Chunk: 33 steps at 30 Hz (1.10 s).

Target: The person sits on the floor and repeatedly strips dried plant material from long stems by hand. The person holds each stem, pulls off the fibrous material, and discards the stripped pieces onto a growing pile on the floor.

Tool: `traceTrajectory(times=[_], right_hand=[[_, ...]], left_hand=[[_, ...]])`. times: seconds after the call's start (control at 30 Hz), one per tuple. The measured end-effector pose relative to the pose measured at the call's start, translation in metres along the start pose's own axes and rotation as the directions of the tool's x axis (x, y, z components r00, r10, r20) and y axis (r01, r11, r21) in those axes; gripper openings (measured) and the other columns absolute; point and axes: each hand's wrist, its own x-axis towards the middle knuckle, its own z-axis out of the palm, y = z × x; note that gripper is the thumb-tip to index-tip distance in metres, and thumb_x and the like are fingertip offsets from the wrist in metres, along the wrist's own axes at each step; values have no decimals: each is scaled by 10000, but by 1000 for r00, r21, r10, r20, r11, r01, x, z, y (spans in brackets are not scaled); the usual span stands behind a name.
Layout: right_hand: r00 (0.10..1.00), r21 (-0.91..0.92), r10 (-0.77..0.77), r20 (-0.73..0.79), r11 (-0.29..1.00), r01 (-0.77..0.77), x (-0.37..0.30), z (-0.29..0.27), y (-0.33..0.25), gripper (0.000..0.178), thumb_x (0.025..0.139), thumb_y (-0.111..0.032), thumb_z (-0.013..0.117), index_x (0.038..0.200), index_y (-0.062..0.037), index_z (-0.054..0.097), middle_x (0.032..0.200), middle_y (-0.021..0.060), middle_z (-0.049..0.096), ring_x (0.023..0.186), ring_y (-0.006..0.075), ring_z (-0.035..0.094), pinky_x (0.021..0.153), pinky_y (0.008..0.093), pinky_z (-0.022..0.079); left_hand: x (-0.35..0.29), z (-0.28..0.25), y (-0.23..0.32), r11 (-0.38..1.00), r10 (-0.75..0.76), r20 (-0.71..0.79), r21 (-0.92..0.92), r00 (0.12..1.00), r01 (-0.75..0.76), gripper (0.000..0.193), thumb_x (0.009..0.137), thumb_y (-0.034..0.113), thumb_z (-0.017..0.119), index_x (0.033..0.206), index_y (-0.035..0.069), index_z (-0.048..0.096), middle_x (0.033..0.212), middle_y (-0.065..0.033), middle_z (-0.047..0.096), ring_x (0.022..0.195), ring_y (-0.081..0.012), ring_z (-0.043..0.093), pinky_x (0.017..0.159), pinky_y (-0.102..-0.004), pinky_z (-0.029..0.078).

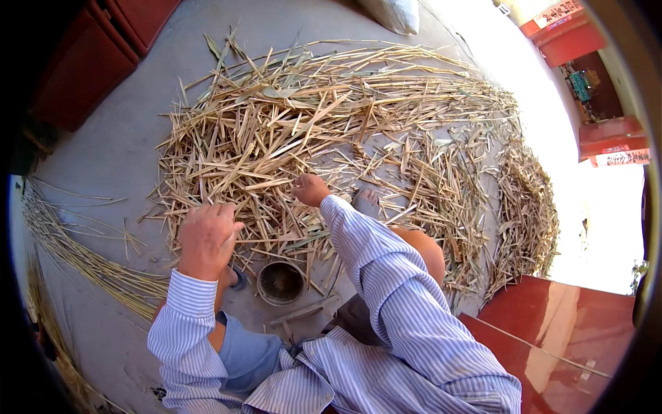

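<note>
- Straw [255,138], dry and pale brown with a few greenish leaves, lies in a wide heap on the grey floor [134,172], in front of the person and on both sides of the right hand; it is thickest from the left to the middle.
- Red furniture [86,69] stands at the upper left, well apart from the heap.
- Thin stalks [96,272], long and yellowish, run along the floor from the far left toward the person's left leg.
- The left hand [207,240] is over the heap's near left edge, back of the hand up. Its grip is bent, the thumb pointing right; I cannot tell whether anything is in it.
- A dark shoe [238,279] shows just beside the pot, on its left.
- The pot [281,283], round and dark inside, stands on the floor at the heap's near edge.
- A piece of wood [307,310] lies near the pot, on the person's side.
- The right hand [312,190] is over the middle of the straw, fingers curled inward. I cannot tell whether its grip pinches a piece.
- A bare foot [367,201] rests just right of that hand, among loose bits.
- A pale sack [392,14] sits beyond the heap.
- A browner bank [529,214] of straw curves along the right.
- A glossy red panel [579,324] fills the lower right.
</note>
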Motion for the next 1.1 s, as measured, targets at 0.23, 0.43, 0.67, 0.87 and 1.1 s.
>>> traceTrajectory(times=[0.23, 0.43, 0.67, 0.87, 1.1], right_hand=[[865, 580, 432, -255, 784, -220, 85, 34, 65, 553, 810, -444, 697, 1049, 47, 609, 970, 227, 652, 909, 288, 624, 805, 378, 484], [652, 981, 743, 150, -31, -191, 124, 18, 50, 570, 892, -451, 649, 1201, 19, 564, 1066, 220, 645, 979, 299, 619, 900, 449, 492], [946, 866, 94, 309, 384, -321, 123, 51, -121, 377, 957, -221, 570, 1241, 24, 524, 1237, 211, 558, 1122, 302, 534, 1019, 443, 405], [877, 198, -370, 306, 926, 322, 142, -33, -132, 737, 730, -504, 779, 1237, -2, 592, 1190, 250, 617, 1098, 346, 597, 953, 396, 467], [981, -326, -74, -179, 945, 12, 188, -97, 33, 271, 884, -276, 558, 988, -63, 688, 913, 172, 689, 847, 349, 662, 717, 444, 532]], left_hand=[[-13, -11, -3, 999, 29, 159, -29, 987, -25, 359, 712, 192, 748, 996, 20, 611, 870, -92, 649, 805, -266, 587, 755, -403, 427], [-7, -1, -11, 998, -22, 241, 70, 970, 6, 517, 623, 169, 791, 1074, -9, 613, 945, -107, 664, 829, -258, 593, 741, -389, 433], [4, 8, 4, 1000, 5, 345, 0, 938, -5, 503, 656, 186, 761, 1087, -29, 615, 993, -143, 660, 892, -299, 592, 791, -417, 436], [3, 4, 0, 999, -2, 423, -43, 906, 22, 516, 671, 209, 746, 1105, -32, 604, 1018, -154, 648, 880, -309, 578, 784, -430, 422], [-10, 2, -5, 1000, -7, 502, 25, 865, -6, 524, 832, 211, 677, 1315, 76, 527, 1371, -107, 531, 1122, -310, 562, 950, -447, 440]])
